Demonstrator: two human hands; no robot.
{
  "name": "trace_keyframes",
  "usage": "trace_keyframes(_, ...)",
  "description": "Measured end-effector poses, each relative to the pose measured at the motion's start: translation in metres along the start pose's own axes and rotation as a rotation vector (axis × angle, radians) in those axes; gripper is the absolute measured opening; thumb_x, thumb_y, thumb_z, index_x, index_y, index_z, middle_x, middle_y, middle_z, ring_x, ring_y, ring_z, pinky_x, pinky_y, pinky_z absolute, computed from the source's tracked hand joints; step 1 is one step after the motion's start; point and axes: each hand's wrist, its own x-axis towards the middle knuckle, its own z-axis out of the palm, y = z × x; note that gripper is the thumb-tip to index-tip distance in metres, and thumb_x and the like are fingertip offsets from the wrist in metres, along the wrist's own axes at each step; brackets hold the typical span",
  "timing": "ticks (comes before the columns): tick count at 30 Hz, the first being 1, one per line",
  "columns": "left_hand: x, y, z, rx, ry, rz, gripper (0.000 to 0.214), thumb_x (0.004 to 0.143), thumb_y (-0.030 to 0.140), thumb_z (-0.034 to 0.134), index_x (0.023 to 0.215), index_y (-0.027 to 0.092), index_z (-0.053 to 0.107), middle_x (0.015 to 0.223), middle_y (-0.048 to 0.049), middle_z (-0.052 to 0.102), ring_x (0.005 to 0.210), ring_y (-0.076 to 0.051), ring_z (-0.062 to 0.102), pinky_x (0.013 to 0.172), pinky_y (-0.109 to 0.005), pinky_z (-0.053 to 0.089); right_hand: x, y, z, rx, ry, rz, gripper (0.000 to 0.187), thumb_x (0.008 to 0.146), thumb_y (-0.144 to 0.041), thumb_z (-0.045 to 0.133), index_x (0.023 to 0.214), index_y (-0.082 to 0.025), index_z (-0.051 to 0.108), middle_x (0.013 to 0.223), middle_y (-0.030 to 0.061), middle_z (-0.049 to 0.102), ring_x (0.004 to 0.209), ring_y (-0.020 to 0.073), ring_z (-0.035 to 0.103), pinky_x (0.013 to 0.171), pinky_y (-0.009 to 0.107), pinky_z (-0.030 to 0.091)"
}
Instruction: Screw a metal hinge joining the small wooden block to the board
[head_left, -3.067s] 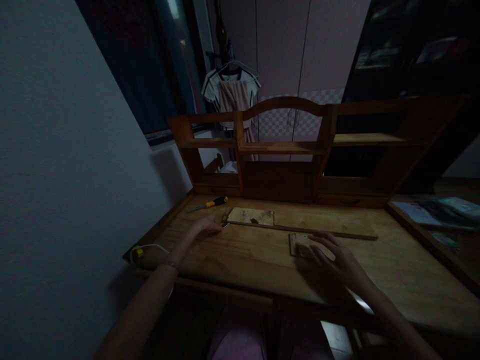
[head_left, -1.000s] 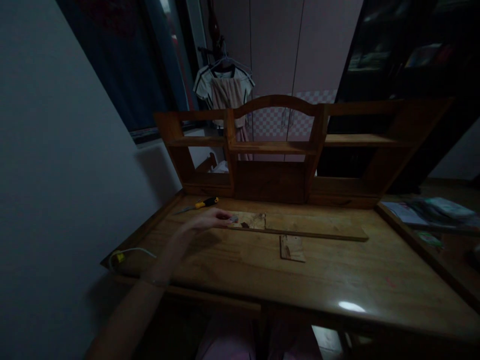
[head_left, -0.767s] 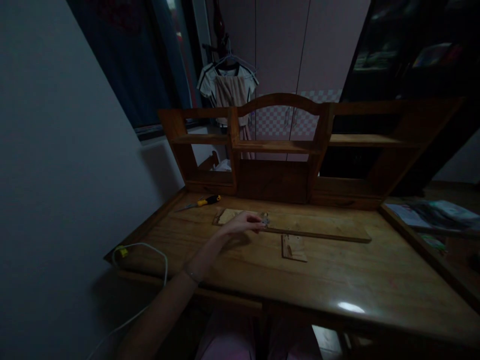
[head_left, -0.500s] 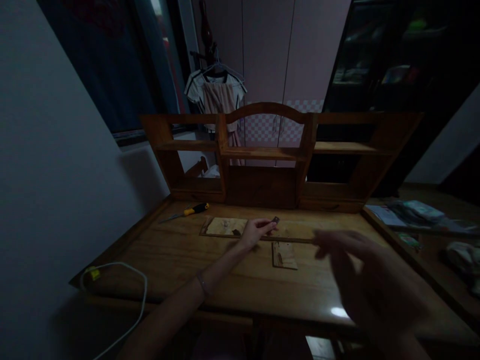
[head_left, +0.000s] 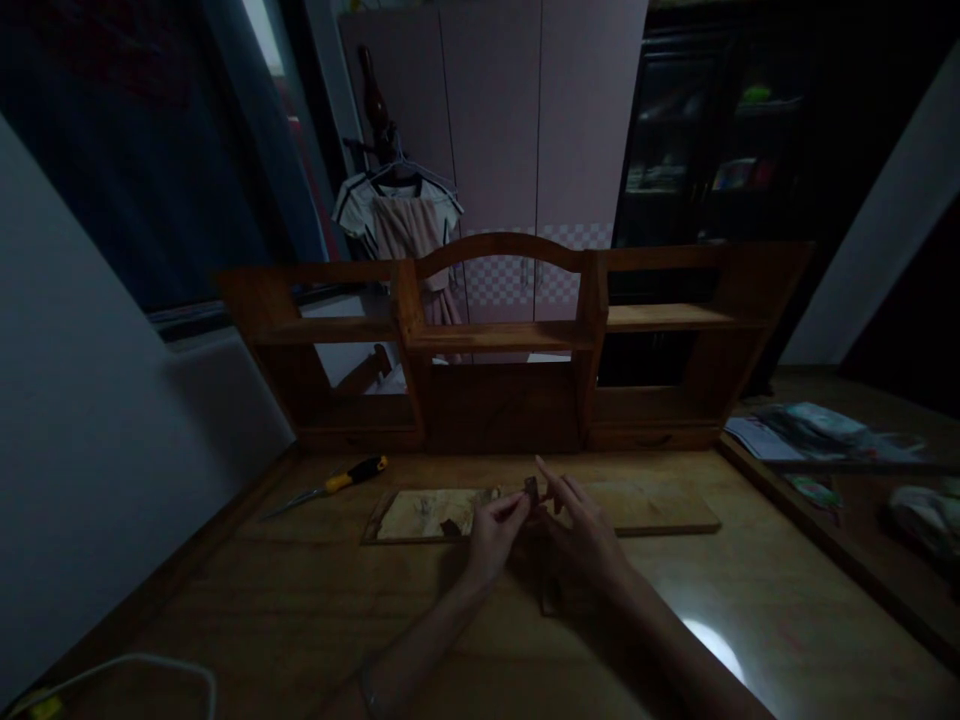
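L hand (head_left: 491, 535): pinched closed, thumb and fingertips gripping a small dark piece (head_left: 532, 488) abv the desk (head_left: 315, 600).
R hand (head_left: 589, 530): partly open at the piece's other side, index finger extended up; can't tell if it also has hold.
Small dark piece: tilted up btwn the two hands, in front of the long board.
Long board (head_left: 667, 508): flat across the desk, w/ a pale, stained patch (head_left: 420, 512) twd its left end.
Wood offcut (head_left: 551, 597): on the desk below R hand, mostly hidden.
Screwdriver (head_left: 341, 483): yellow-and-blk handle, lying left of the board, apart from it.
Hutch (head_left: 495, 340): wooden, arched at ctr, along the desk's rear.
Cable (head_left: 150, 660): white, looped at btm left.
Backdrop: striped-trim shirt (head_left: 360, 205) on a hanger, nr a pink wardrobe (head_left: 491, 110).
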Motion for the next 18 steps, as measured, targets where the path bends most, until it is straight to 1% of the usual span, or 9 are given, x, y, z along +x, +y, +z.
trace_keyframes(2, -0.001, -0.002, 0.002, 0.019, 0.006, -0.017, 0.027, 0.082, 0.044, 0.068, 0.094, 0.022, 0.078, 0.099, -0.0075, 0.075, 0.098, -0.028, 0.068, 0.088, -0.037, 0.052, 0.002, 0.005, -0.003, -0.039, -0.021, -0.039, 0.059, 0.094, -0.024, 0.052, 0.149, -0.036, 0.033, 0.101, 0.005, 0.059, 0.085, 0.0187, 0.061, 0.075, 0.034, 0.055)
trace_keyframes(4, -0.002, -0.003, 0.004, 0.01, 0.002, -0.039, 0.025, 0.081, 0.043, 0.07, 0.093, 0.023, 0.079, 0.099, -0.0071, 0.075, 0.097, -0.028, 0.068, 0.087, -0.036, 0.053, 0.003, 0.012, -0.004, -0.079, -0.035, -0.087, 0.057, 0.092, -0.024, 0.055, 0.146, -0.036, 0.038, 0.103, 0.0056, 0.06, 0.087, 0.0203, 0.062, 0.075, 0.035, 0.055)
trace_keyframes(6, -0.003, -0.004, 0.006, -0.013, -0.006, -0.053, 0.025, 0.08, 0.043, 0.071, 0.093, 0.023, 0.079, 0.1, -0.0067, 0.075, 0.097, -0.028, 0.069, 0.087, -0.036, 0.054, 0.003, 0.017, -0.004, -0.11, -0.029, -0.114, 0.057, 0.09, -0.025, 0.059, 0.144, -0.034, 0.041, 0.106, 0.0069, 0.062, 0.092, 0.0226, 0.062, 0.078, 0.037, 0.055)
trace_keyframes(9, -0.003, -0.004, 0.005, -0.077, -0.043, -0.085, 0.029, 0.083, 0.045, 0.068, 0.094, 0.02, 0.079, 0.097, -0.0087, 0.075, 0.096, -0.027, 0.069, 0.087, -0.035, 0.054, 0.0, 0.02, -0.004, -0.115, -0.007, -0.141, 0.054, 0.087, -0.028, 0.065, 0.138, -0.03, 0.048, 0.108, 0.0084, 0.063, 0.094, 0.0244, 0.062, 0.081, 0.04, 0.055)
trace_keyframes(11, -0.002, -0.004, 0.004, -0.181, -0.066, -0.136, 0.032, 0.083, 0.046, 0.069, 0.094, 0.018, 0.078, 0.096, -0.0106, 0.075, 0.092, -0.026, 0.07, 0.083, -0.034, 0.055, -0.001, 0.018, -0.006, -0.075, 0.012, -0.142, 0.052, 0.085, -0.031, 0.068, 0.134, -0.028, 0.052, 0.11, 0.009, 0.063, 0.097, 0.0243, 0.062, 0.083, 0.039, 0.054)
trace_keyframes(14, -0.001, -0.004, 0.002, -0.359, -0.089, -0.209, 0.033, 0.076, 0.042, 0.077, 0.098, 0.017, 0.077, 0.102, -0.0114, 0.073, 0.09, -0.023, 0.07, 0.076, -0.029, 0.056, -0.001, 0.013, -0.009, 0.048, 0.017, -0.119, 0.048, 0.084, -0.034, 0.069, 0.13, -0.028, 0.056, 0.113, 0.0089, 0.06, 0.101, 0.0228, 0.061, 0.086, 0.037, 0.054)
trace_keyframes(18, -0.001, -0.002, 0.0, -0.487, -0.114, -0.271, 0.04, 0.071, 0.036, 0.082, 0.106, 0.017, 0.074, 0.106, -0.0115, 0.072, 0.089, -0.02, 0.07, 0.073, -0.025, 0.056, 0.0, 0.006, -0.011, 0.176, -0.006, -0.093, 0.048, 0.085, -0.036, 0.069, 0.131, -0.03, 0.057, 0.115, 0.0077, 0.058, 0.104, 0.0213, 0.059, 0.089, 0.035, 0.054)
